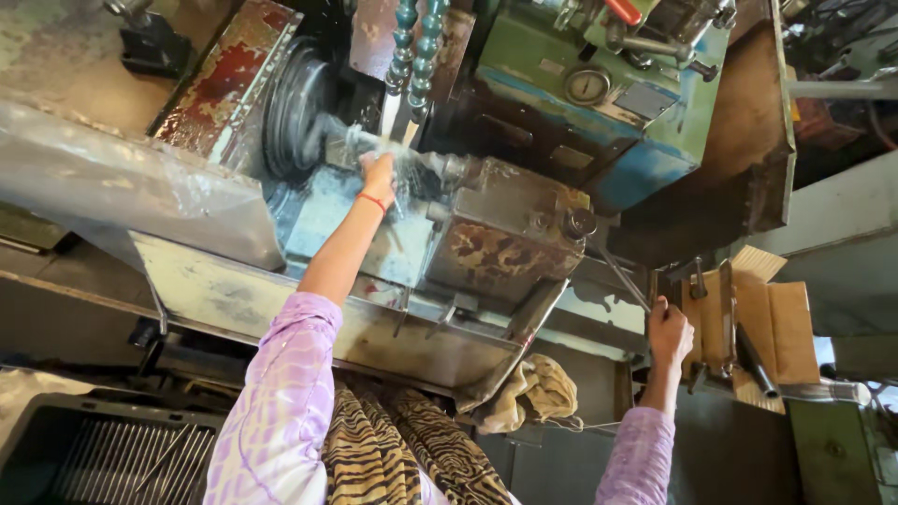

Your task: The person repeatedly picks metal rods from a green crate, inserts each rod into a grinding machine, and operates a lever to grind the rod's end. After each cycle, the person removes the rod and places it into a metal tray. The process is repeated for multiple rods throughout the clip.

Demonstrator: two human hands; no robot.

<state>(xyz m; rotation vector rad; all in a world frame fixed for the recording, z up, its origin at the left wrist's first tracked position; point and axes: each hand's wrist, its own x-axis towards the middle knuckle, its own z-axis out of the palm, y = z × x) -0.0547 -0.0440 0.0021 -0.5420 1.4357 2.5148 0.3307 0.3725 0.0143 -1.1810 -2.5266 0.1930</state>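
The left hand (378, 174) reaches far forward, arm nearly straight, its lilac sleeve pushed back to the elbow and a red band (371, 201) on the wrist. The hand sits under the coolant nozzles (400, 117), in a spray of liquid; its fingers curl around something at the grinding wheel (297, 108), but the splash hides it, so I cannot tell what it grips or how tightly. The right hand (668, 329) is raised at the right side of the machine, forearm pointing up, fingers closed around a dark lever (625, 281). That lever is a thin rod, its long axis slanting up and to the left from the hand towards the rusty housing (500, 238). The segmented teal hoses (416, 42) hang from the top of the view straight down to the nozzles, ending just above the left hand. The wheel stands edge-on just left of that hand, behind a worn red guard (229, 79). A clear plastic sheet (122, 182) covers the machine's left part, beside the left forearm. Below the housing runs a metal trough (393, 341), with a dirty rag (528, 393) hanging at its right end, between the two arms. Right of the right hand are pieces of cardboard (776, 323) and dark metal rods (753, 360), close to the knuckles. A round gauge (586, 86) sits on the green body (655, 122) above the housing. At lower left lies a dark ribbed tray (103, 454).
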